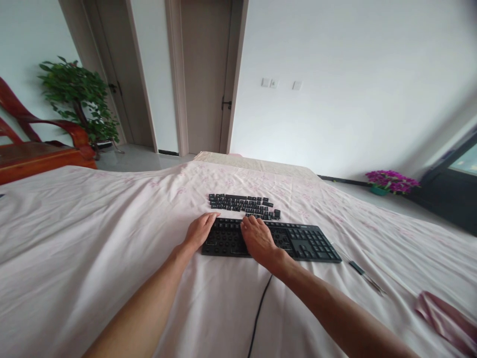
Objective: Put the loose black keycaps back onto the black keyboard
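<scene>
A black computer keyboard (pixel 316 243) lies on the pale cloth, its main key area largely stripped of keycaps while the number pad on the right has them. At its far left corner, my left hand (pixel 199 231) grips the edge. My right hand (pixel 259 241) reaches over the middle, fingers bent down together at the far row of keys; anything between the fingertips is hidden. Just beyond the keyboard, several loose black keycaps (pixel 238 203) lie in rows. A cable (pixel 260 308) runs from under my right wrist toward me.
Right of the keyboard lies a thin wire tool with a dark handle (pixel 357 268). A pink cloth (pixel 443 318) is at the lower right. The patterned sheet (pixel 149 223) is wrinkled. Beyond are a wooden chair (pixel 48 149), a leafy plant (pixel 76 97) and purple flowers (pixel 391 180).
</scene>
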`<state>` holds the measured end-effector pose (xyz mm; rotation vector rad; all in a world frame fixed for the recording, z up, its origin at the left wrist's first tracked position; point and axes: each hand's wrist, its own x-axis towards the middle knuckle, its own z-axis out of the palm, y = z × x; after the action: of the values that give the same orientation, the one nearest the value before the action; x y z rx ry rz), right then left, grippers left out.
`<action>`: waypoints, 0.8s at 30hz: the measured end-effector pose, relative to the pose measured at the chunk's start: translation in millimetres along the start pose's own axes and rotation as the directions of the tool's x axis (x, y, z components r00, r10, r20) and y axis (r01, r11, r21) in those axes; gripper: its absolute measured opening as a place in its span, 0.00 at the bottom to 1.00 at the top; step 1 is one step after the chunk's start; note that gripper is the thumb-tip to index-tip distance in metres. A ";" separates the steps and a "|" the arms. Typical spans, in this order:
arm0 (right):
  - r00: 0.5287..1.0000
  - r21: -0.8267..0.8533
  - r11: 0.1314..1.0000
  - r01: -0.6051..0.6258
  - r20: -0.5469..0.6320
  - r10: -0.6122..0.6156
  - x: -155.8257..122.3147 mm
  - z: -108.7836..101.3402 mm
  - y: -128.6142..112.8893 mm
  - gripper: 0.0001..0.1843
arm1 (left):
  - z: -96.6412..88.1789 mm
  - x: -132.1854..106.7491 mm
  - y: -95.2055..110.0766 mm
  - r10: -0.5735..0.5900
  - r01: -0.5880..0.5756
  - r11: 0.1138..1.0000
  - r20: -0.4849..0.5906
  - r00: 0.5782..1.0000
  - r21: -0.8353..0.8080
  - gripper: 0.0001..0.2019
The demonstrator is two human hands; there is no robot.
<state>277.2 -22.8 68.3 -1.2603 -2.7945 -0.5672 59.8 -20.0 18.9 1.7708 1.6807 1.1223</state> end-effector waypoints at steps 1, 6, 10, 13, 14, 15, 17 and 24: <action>1.000 0.030 1.000 -0.002 0.004 0.002 0.0 -0.4 4.1 0.16 | 0.3 0.2 -0.5 -0.003 0.003 1.000 0.002 1.000 0.000 0.23; 0.989 0.279 0.951 -0.135 -0.024 0.147 5.7 5.1 42.7 0.21 | 0.7 0.9 -1.2 -0.005 0.005 1.000 0.007 1.000 -0.015 0.23; 0.950 0.312 0.902 -0.297 0.000 0.313 20.7 14.8 67.1 0.16 | 0.5 1.2 -1.0 -0.004 0.004 1.000 0.004 1.000 -0.018 0.23; 0.945 0.265 0.909 -0.322 0.027 0.326 35.1 21.0 70.4 0.13 | 0.5 1.3 -0.9 -0.007 0.007 1.000 -0.002 1.000 -0.019 0.23; 0.945 0.246 0.914 -0.322 0.030 0.324 39.9 22.7 69.5 0.12 | 0.5 1.4 -0.9 -0.008 0.008 1.000 -0.003 1.000 -0.020 0.23; 0.946 0.226 0.919 -0.322 0.034 0.323 44.4 24.2 68.3 0.12 | 0.6 1.4 -0.9 -0.008 0.008 1.000 -0.003 1.000 -0.021 0.23; 0.946 0.186 0.928 -0.324 0.050 0.320 52.5 26.7 65.6 0.12 | 0.6 1.4 -0.6 -0.008 0.008 1.000 -0.003 1.000 -0.023 0.23; 0.958 0.082 0.958 -0.273 0.108 0.264 68.8 32.7 62.9 0.09 | -0.8 1.5 2.3 -0.028 0.028 1.000 0.002 1.000 -0.013 0.23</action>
<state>280.8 75.9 69.3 -1.6500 -2.6177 -0.3613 60.5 -19.1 21.6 1.7345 1.6885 1.1161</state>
